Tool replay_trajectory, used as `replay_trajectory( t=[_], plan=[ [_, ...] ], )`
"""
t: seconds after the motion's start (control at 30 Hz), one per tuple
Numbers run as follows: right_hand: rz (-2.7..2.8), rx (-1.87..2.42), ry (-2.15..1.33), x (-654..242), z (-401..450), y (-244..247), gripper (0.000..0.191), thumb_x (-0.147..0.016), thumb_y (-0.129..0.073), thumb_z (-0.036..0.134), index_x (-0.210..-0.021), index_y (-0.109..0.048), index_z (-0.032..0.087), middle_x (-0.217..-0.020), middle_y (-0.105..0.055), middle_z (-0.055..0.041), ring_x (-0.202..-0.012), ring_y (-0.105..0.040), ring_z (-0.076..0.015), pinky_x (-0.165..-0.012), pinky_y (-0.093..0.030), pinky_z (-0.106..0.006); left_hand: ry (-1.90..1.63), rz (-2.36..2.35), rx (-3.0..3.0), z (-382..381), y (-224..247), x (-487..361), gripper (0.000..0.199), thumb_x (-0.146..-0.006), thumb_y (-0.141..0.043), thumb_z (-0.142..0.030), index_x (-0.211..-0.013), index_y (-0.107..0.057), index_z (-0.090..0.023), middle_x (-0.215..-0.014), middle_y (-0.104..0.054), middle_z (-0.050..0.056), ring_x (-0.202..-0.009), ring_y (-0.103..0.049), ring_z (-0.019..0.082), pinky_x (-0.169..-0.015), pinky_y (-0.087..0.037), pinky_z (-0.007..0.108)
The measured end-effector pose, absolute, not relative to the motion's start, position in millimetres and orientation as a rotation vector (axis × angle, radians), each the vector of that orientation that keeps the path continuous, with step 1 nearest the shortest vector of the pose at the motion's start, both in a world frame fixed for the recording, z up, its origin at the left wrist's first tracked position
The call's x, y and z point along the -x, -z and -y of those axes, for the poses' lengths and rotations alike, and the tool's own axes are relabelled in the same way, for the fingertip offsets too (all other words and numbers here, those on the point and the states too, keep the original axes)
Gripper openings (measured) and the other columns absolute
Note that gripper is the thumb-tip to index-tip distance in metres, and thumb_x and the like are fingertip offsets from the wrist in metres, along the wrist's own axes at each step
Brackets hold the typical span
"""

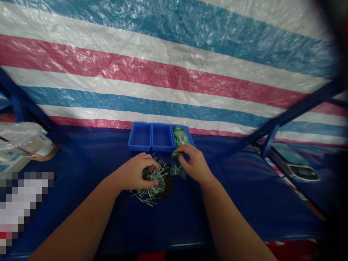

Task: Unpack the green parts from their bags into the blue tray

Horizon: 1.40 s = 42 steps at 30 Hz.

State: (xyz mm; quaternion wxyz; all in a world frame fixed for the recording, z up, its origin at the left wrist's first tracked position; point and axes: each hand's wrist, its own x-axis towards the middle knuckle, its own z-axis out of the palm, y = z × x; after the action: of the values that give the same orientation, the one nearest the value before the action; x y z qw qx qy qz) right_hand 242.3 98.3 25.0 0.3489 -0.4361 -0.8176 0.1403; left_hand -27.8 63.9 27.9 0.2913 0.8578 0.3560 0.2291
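Metal pins (141, 194): loose silver-and-black heap | small green plastic bags (178, 170): one on heap, one beside it

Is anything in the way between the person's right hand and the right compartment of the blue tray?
Nothing visible: the right hand sits at the front edge of that compartment, which holds green plastic bags.

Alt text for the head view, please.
Two bare hands work over a heap of metal pins on a blue table. The left hand presses on a green plastic bag lying in the heap; the right hand is just above another bag. Three blue bins stand behind, one holding a bag.
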Motion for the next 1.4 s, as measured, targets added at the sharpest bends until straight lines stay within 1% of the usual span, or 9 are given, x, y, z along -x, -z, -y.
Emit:
replay_trajectory(
  t=[0.17,0.33,0.43,0.5,0.63,0.83,1.0,1.13,1.4],
  plan=[
    [1.683,1.209,-0.354,-249.7,-117.3,-15.2,0.027,-0.091,-0.059,0.029,-0.117,-0.057,0.023,-0.098,-0.070,-0.0062,-0.084,-0.068,-0.0203,-0.077,-0.055,-0.033,-0.635,-0.946,-2.273,-63.4,-29.1,28.7,0.035,-0.076,-0.078,-0.036,-0.107,-0.066,-0.023,-0.099,-0.065,0.003,-0.102,-0.057,0.023,-0.093,-0.045,0.037],
    [1.777,1.407,-0.216,-258.0,-166.3,-26.9,0.021,-0.089,-0.056,0.034,-0.099,-0.067,0.019,-0.084,-0.069,-0.0067,-0.070,-0.062,-0.0201,-0.071,-0.051,-0.034,-0.661,-0.945,-2.261,-63.9,-28.6,29.4,0.034,-0.076,-0.078,-0.034,-0.106,-0.067,-0.022,-0.099,-0.065,0.003,-0.101,-0.057,0.023,-0.091,-0.046,0.037],
    [1.810,1.450,-0.118,-260.7,-202.7,-41.9,0.027,-0.087,-0.055,0.032,-0.100,-0.072,0.017,-0.093,-0.072,-0.0103,-0.072,-0.063,-0.0209,-0.075,-0.051,-0.036,-0.664,-0.954,-2.256,-64.9,-27.0,29.8,0.034,-0.076,-0.077,-0.034,-0.106,-0.067,-0.022,-0.098,-0.066,0.004,-0.101,-0.058,0.023,-0.091,-0.047,0.038],
    [1.786,1.558,-0.183,-261.9,-223.4,-49.3,0.032,-0.087,-0.054,0.033,-0.103,-0.074,0.014,-0.085,-0.073,-0.0101,-0.069,-0.063,-0.0212,-0.072,-0.051,-0.035,-0.659,-0.949,-2.259,-65.4,-26.7,30.1,0.033,-0.076,-0.077,-0.034,-0.106,-0.067,-0.022,-0.098,-0.066,0.004,-0.101,-0.058,0.024,-0.091,-0.047,0.038],
    [1.968,1.738,-0.220,-264.0,-246.3,-51.7,0.027,-0.087,-0.059,0.031,-0.099,-0.078,0.016,-0.090,-0.075,-0.0102,-0.082,-0.068,-0.0242,-0.079,-0.051,-0.035,-0.669,-0.946,-2.265,-65.4,-28.2,30.5,0.032,-0.077,-0.076,-0.034,-0.105,-0.067,-0.022,-0.097,-0.066,0.004,-0.100,-0.058,0.024,-0.090,-0.047,0.039],
    [2.331,1.630,0.072,-268.4,-245.1,-40.5,0.026,-0.090,-0.061,0.032,-0.098,-0.081,0.017,-0.104,-0.070,-0.0148,-0.105,-0.062,-0.0294,-0.100,-0.045,-0.044,-0.674,-0.949,-2.274,-64.5,-30.1,31.2,0.030,-0.078,-0.075,-0.034,-0.105,-0.067,-0.022,-0.098,-0.065,0.004,-0.100,-0.058,0.023,-0.090,-0.047,0.039],
    [2.433,1.565,0.006,-267.3,-231.2,-34.8,0.031,-0.096,-0.051,0.032,-0.111,-0.075,0.020,-0.108,-0.070,-0.0123,-0.107,-0.063,-0.0265,-0.096,-0.048,-0.040,-0.690,-0.941,-2.277,-63.6,-30.7,31.1,0.029,-0.079,-0.074,-0.032,-0.106,-0.067,-0.021,-0.098,-0.066,0.004,-0.100,-0.058,0.023,-0.090,-0.046,0.038],
    [2.397,1.619,0.069,-259.8,-211.5,-33.5,0.033,-0.098,-0.049,0.035,-0.121,-0.067,0.019,-0.117,-0.068,-0.0141,-0.110,-0.063,-0.0289,-0.096,-0.047,-0.044,-0.695,-0.942,-2.289,-63.4,-30.9,30.4,0.028,-0.080,-0.073,-0.032,-0.105,-0.066,-0.021,-0.097,-0.067,0.005,-0.100,-0.058,0.024,-0.090,-0.046,0.039],
    [2.372,1.585,0.159,-254.5,-192.8,-32.8,0.033,-0.101,-0.042,0.042,-0.113,-0.064,0.020,-0.117,-0.066,-0.0131,-0.113,-0.059,-0.0308,-0.097,-0.042,-0.048,-0.697,-0.948,-2.295,-63.4,-29.3,31.0,0.028,-0.080,-0.072,-0.033,-0.106,-0.066,-0.022,-0.098,-0.067,0.004,-0.100,-0.058,0.025,-0.089,-0.046,0.040]
  ],
)
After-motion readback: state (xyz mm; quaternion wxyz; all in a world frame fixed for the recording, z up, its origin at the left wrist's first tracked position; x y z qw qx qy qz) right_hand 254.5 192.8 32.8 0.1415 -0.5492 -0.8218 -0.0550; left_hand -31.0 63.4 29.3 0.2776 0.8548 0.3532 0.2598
